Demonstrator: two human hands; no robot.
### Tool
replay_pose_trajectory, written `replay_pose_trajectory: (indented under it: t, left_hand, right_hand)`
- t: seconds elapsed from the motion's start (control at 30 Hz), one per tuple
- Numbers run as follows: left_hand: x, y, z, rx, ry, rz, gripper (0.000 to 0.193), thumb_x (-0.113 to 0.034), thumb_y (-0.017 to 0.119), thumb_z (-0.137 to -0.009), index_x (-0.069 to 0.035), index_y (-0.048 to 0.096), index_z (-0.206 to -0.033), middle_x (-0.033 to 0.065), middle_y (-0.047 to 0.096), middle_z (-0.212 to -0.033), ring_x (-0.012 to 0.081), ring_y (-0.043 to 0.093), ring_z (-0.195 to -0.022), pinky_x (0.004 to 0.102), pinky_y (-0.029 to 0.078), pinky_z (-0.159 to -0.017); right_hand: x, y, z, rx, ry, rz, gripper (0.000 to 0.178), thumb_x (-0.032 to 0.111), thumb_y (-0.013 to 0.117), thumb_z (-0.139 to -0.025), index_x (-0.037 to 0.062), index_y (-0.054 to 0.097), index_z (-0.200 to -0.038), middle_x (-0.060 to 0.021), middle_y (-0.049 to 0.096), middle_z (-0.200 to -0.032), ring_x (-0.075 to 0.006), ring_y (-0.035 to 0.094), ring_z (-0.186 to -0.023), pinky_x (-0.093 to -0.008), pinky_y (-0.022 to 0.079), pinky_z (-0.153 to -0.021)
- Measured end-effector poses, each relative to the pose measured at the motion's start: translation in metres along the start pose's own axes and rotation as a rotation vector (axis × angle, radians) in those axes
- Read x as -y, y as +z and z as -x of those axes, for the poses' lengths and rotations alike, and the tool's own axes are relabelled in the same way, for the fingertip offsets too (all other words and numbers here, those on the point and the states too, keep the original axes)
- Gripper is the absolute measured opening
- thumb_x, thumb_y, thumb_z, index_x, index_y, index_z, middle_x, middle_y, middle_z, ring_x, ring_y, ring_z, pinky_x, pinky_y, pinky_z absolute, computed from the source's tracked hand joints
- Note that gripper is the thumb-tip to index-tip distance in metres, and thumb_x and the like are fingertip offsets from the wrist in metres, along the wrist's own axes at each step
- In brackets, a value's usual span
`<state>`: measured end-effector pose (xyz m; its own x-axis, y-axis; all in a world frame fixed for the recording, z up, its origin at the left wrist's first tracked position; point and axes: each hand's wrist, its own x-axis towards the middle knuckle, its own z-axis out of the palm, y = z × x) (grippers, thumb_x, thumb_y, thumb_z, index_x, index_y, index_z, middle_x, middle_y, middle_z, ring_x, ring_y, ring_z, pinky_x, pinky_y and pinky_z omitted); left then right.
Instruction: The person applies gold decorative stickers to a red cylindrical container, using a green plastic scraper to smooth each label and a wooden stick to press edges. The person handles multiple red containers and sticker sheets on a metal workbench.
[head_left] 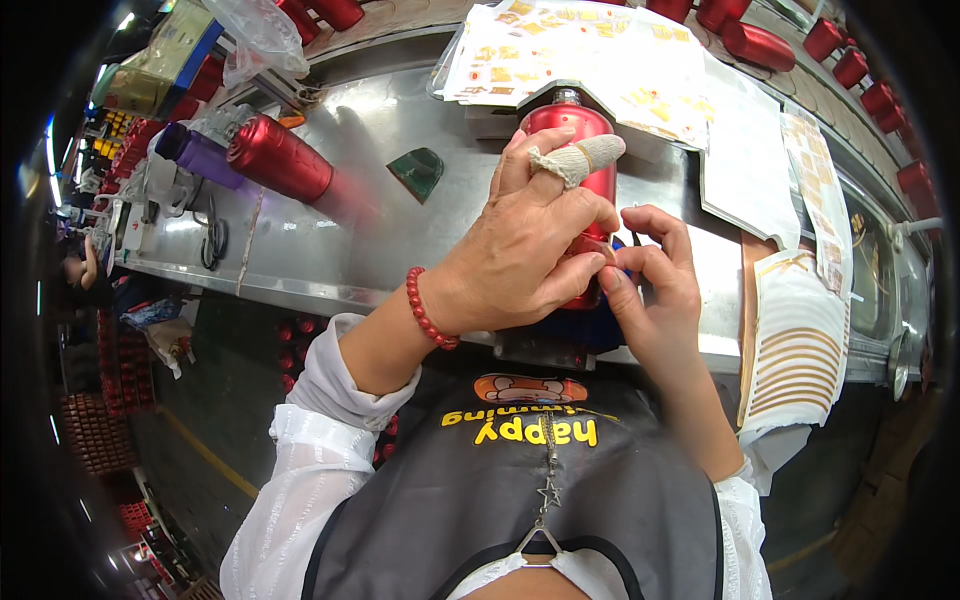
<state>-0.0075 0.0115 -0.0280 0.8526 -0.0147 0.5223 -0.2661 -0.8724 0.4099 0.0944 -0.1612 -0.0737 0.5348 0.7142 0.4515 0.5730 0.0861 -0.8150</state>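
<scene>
A glossy red metal bottle (603, 185) lies lengthwise before me on the bench, its threaded neck pointing away. My left hand (520, 235) is wrapped over it, the thumb and forefinger pressed close together near its lower end. One finger of that hand wears a pale cloth wrap (580, 160). My right hand (655, 290) meets the left at the bottle's right side, thumb and forefinger pinched. Whatever small piece sits between the fingertips is too hidden to name. A dark blue part shows below the bottle, partly covered by my hands.
A dark green scraper-like piece (417, 173) lies left of the bottle. Beyond it are another red bottle (280, 158) and a purple one (203, 155). Printed decal sheets (560, 50) cover the back. Sheets with curved gold strips (800, 345) overhang the bench's right front edge.
</scene>
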Motion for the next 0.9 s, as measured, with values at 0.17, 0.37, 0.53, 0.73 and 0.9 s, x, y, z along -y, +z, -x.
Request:
replay_pose_trajectory:
  t: [0.17,0.37,0.53,0.73,0.9]
  left_hand:
    - [0.000,0.000,0.001,-0.015,-0.007,0.011,0.024,-0.011,0.068,-0.083,-0.009,0.064,-0.107,0.0188,0.051,-0.145,0.0416,0.037,-0.137,0.0488,0.021,-0.117]
    - [-0.003,0.002,0.046,-0.331,-0.160,0.027,0.029,-0.022,0.065,-0.091,-0.007,0.068,-0.116,0.0171,0.065,-0.127,0.0348,0.050,-0.124,0.0506,0.023,-0.116]
    - [-0.018,0.021,0.078,-0.239,-0.184,-0.225,0.048,-0.043,0.057,-0.097,-0.009,0.067,-0.129,0.0097,0.066,-0.128,0.0301,0.051,-0.121,0.0543,0.017,-0.119]
    - [-0.018,0.024,0.080,-0.206,-0.158,-0.320,0.049,-0.043,0.055,-0.099,-0.008,0.065,-0.132,0.0092,0.066,-0.128,0.0289,0.051,-0.121,0.0566,0.016,-0.119]
    - [-0.016,0.025,0.081,-0.212,-0.143,-0.327,0.048,-0.042,0.055,-0.099,-0.008,0.065,-0.131,0.0096,0.066,-0.128,0.0287,0.051,-0.121,0.0568,0.017,-0.119]
  right_hand:
    - [0.003,0.000,-0.004,-0.003,0.049,-0.113,0.014,0.008,0.074,-0.082,0.0004,0.067,-0.092,-0.0173,0.053,-0.124,-0.0307,0.056,-0.113,-0.0393,0.045,-0.098]
    - [0.003,0.000,-0.013,0.012,0.089,-0.147,0.015,0.013,0.074,-0.088,0.0001,0.067,-0.088,-0.0161,0.052,-0.124,-0.0277,0.056,-0.115,-0.0371,0.043,-0.100]
    - [-0.001,0.000,-0.014,0.013,0.117,-0.179,0.012,0.010,0.071,-0.091,-0.0002,0.066,-0.086,-0.0142,0.052,-0.123,-0.0243,0.055,-0.115,-0.0353,0.042,-0.102]
    - [-0.005,0.001,-0.012,0.021,0.199,-0.224,0.013,0.010,0.071,-0.090,0.0001,0.064,-0.085,-0.0140,0.051,-0.124,-0.0224,0.051,-0.118,-0.0332,0.039,-0.103]
    - [-0.003,0.001,-0.012,0.034,0.216,-0.238,0.013,0.010,0.071,-0.090,0.0008,0.064,-0.084,-0.0136,0.050,-0.124,-0.0220,0.050,-0.119,-0.0325,0.039,-0.102]
